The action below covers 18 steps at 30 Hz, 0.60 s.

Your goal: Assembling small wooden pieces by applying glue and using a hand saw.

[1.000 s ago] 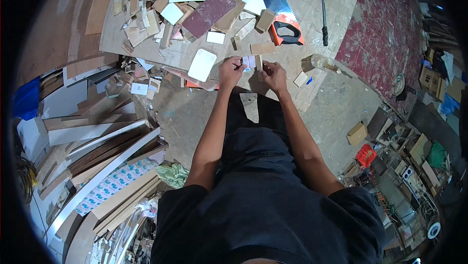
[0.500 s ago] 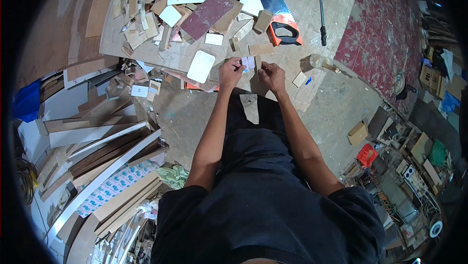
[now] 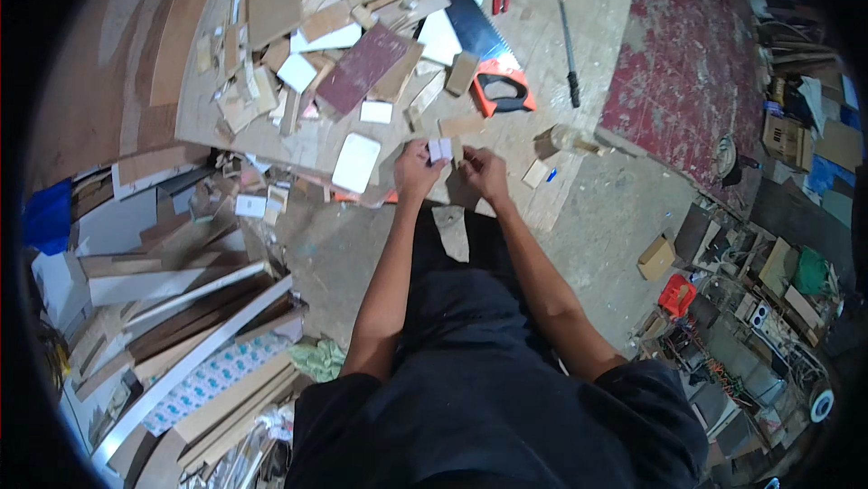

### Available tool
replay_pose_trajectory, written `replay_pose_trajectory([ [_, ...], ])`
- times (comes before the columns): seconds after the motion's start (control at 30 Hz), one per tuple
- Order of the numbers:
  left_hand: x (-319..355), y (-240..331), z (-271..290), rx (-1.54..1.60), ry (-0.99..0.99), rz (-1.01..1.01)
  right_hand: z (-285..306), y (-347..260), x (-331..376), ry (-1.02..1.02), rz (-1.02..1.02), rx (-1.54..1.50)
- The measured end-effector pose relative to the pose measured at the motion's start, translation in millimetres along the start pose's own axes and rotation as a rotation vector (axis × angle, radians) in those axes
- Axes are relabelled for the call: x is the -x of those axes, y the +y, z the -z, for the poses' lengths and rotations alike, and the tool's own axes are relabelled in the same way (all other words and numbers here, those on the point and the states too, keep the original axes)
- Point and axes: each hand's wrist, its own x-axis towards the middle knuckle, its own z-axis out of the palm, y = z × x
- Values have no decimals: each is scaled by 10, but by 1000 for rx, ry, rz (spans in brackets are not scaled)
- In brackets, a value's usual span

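My left hand (image 3: 418, 170) and my right hand (image 3: 484, 171) are raised close together in front of me. Between their fingertips they hold a small white rectangular piece (image 3: 440, 149). The left fingers pinch its left edge, the right fingers sit at its right side beside a thin tan strip. Just beyond the hands lies a low board (image 3: 212, 118) covered with several wood offcuts and white tiles, including a white rounded square piece (image 3: 356, 163) and a dark red panel (image 3: 364, 68).
A handsaw with an orange handle (image 3: 500, 91) lies past the hands, a dark rod tool (image 3: 568, 51) to its right. A red rug (image 3: 687, 64) covers the floor at right. Planks and boards (image 3: 181, 326) pile up at left, boxes and clutter (image 3: 723, 308) at right.
Both hands stay together on the small white piece; they have shifted only slightly. Nothing else has moved.
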Motion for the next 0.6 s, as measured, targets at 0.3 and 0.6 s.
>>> replay_pose_trajectory([
  [0.3,18,41,87,-37,32,37,141,-208,20,-179,0,-90],
  [0.6,339,-5,67,-239,76,-101,258,-93,119,-163,33,-38],
])
